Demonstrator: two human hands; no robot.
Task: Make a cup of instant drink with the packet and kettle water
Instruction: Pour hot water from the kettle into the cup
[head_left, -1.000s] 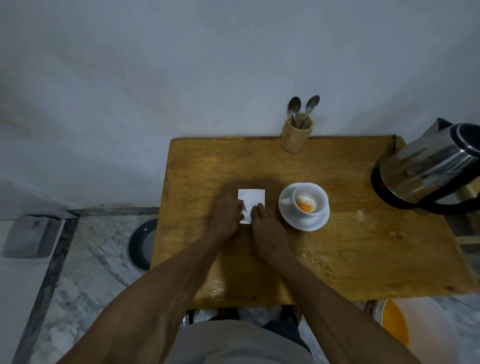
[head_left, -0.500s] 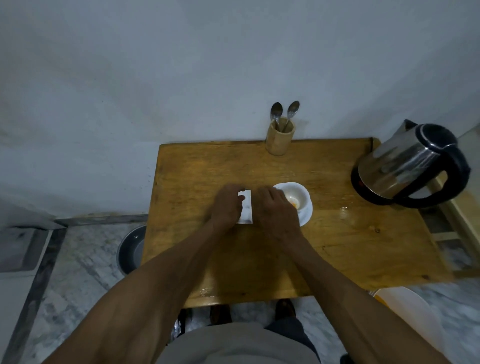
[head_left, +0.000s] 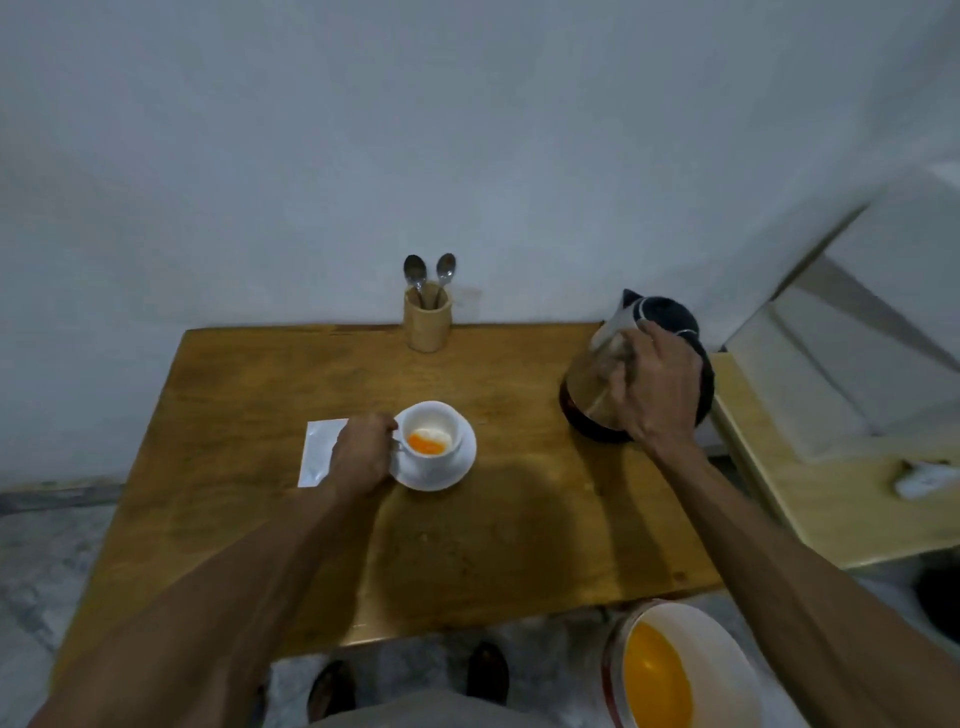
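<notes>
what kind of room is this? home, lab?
Likely a plain home corner used for making drinks, not a lab: a worn wooden table against a bare white wall, an electric kettle, a cup on a saucer, spoons in a wooden holder, marble-pattern floor.

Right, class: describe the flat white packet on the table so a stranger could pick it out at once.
Start at the wooden table, then find the white cup on its saucer near the middle. Just left of them, partly under the left hand, lies the packet: the only flat, rectangular white thing there.
</notes>
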